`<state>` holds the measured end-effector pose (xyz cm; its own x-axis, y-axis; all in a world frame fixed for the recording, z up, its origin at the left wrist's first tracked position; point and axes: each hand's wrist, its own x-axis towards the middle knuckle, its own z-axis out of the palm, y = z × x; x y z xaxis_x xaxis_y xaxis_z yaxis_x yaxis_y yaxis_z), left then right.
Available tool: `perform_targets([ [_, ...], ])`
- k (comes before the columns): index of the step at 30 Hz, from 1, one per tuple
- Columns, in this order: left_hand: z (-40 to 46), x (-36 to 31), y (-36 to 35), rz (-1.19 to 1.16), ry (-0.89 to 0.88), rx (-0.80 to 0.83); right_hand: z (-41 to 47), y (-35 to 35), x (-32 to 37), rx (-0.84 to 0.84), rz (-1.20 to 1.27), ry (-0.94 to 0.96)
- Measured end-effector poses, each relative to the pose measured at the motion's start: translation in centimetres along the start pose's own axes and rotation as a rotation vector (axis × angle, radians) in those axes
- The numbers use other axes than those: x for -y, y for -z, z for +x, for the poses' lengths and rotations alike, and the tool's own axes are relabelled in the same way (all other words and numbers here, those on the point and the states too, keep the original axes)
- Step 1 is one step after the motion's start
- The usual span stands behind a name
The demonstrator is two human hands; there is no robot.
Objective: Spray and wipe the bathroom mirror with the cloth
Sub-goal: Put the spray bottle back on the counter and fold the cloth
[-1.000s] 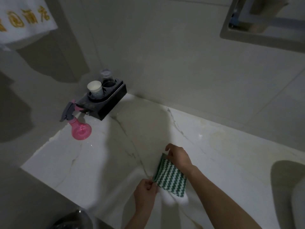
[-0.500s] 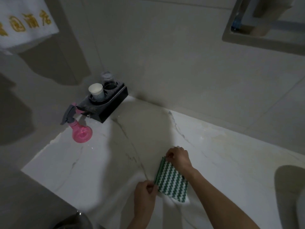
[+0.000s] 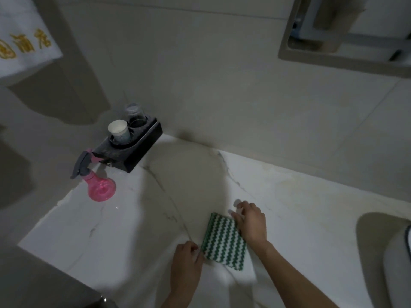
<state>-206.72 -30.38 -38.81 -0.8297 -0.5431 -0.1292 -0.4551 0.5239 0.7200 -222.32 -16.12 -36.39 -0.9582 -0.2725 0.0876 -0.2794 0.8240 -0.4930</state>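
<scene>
Both hands are on the folded green-and-white cloth (image 3: 224, 240), which lies flat on the marble counter (image 3: 311, 207) near its front edge. At the cloth's near left corner the left hand (image 3: 186, 265) has its fingers curled in, seemingly pinching that corner, while the right hand (image 3: 251, 221) rests along the far right edge with fingers bent over the fold; whether they truly grip it or only press on it cannot be told. Well apart, toward the counter's back left corner, the pink spray bottle (image 3: 101, 187) stands just in front of a black cup holder (image 3: 131, 150) carrying a paper cup (image 3: 119, 130). Only the lower edge of the mirror (image 3: 347, 38) shows, high on the wall at upper right. This looks like the preparing step, with the cloth being folded or squared up and no spraying or wiping under way. Next, one hand probably needs to let go and reach left for the bottle.
</scene>
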Motion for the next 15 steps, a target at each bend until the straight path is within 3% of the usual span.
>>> perform_targets([
  [4, 0.1, 0.7, 0.1, 0.05, -0.222, 0.06, -3.0, 1.1, -2.8, -0.048, 0.028, 0.029],
  [8, 0.5, 0.9, 0.8, 0.227, -0.477, 0.107, -6.4, 0.8, -4.1, -0.007, 0.009, 0.197],
  [12, 0.6, 1.5, 0.6, 0.312, -0.67, 0.209, -9.9, -0.6, -4.5, -0.021, -0.071, 0.434],
  [15, 0.1, 1.9, 0.7, 0.374, -0.726, 0.315, -11.7, -1.3, -5.2, 0.054, -0.171, 0.439],
])
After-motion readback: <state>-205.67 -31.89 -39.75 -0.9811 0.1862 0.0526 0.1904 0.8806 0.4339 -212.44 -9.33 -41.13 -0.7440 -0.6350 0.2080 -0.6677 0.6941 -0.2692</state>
